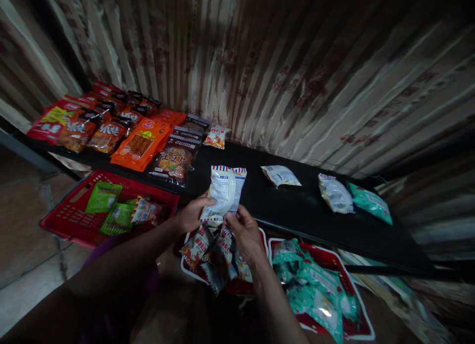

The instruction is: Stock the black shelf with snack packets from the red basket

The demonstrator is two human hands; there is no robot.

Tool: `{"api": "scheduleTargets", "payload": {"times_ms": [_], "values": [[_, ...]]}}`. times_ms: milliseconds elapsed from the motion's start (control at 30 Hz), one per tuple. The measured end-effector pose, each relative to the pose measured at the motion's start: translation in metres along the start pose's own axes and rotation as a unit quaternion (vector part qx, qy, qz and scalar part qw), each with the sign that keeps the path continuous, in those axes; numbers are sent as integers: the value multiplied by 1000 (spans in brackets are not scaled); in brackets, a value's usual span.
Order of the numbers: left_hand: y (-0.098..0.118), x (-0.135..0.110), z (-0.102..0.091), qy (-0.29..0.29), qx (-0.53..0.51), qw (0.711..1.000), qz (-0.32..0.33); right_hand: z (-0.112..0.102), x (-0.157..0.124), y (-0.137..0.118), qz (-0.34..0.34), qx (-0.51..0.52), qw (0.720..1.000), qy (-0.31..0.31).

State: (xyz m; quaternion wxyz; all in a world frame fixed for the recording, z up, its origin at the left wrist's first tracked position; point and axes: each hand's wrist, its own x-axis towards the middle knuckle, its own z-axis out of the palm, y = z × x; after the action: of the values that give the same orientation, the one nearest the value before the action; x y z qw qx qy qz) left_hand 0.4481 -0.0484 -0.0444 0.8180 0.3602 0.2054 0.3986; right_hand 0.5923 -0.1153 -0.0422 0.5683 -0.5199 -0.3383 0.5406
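Both hands hold one white snack bag [224, 193] with red and blue striped edges, its printed back turned toward me. My left hand [193, 213] grips its left side with the thumb on the front. At the lower right corner, the fingers of my right hand [243, 230] close on it. Directly below lies a basket [264, 240] with several red and white snack bags [220, 250] in it. Beyond my hands, a similar bag [216, 137] sits at the back of the black shelf [237, 161], and two more white bags [281, 175] [336, 193] lie face down to the right.
Orange packs [139, 143], dark brown potato-chip packs [172, 158] and red-black packs [109, 133] fill the shelf's left end. A green bag [371, 203] lies far right. A red basket [70, 222] holds green packs; another basket [358, 289] holds teal bags [315, 284]. Corrugated sheeting [260, 76] stands behind.
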Motion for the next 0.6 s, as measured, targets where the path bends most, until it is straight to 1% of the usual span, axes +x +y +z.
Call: {"api": "scheduleTargets", "payload": {"times_ms": [67, 100, 167, 233, 300, 467, 600], "values": [[9, 3, 2, 11, -3, 1000, 21, -2, 1, -2, -1, -12, 1000, 12], [14, 4, 2, 26, -3, 999, 38, -4, 1, -3, -2, -23, 1000, 16], [20, 8, 1, 72, 4, 995, 69, -5, 0, -4, 2, -45, 999, 21], [21, 11, -1, 119, 16, 990, 79, -5, -1, -4, 13, -60, 998, 25], [20, 13, -2, 145, 23, 986, 74, -4, -3, -3, 22, -65, 997, 27], [21, 12, -3, 181, 13, 980, 76, -2, -3, 4, 15, -78, 997, 10], [27, 11, -2, 175, -2, 982, 65, -2, -4, 3, 4, -91, 996, -23]]}}
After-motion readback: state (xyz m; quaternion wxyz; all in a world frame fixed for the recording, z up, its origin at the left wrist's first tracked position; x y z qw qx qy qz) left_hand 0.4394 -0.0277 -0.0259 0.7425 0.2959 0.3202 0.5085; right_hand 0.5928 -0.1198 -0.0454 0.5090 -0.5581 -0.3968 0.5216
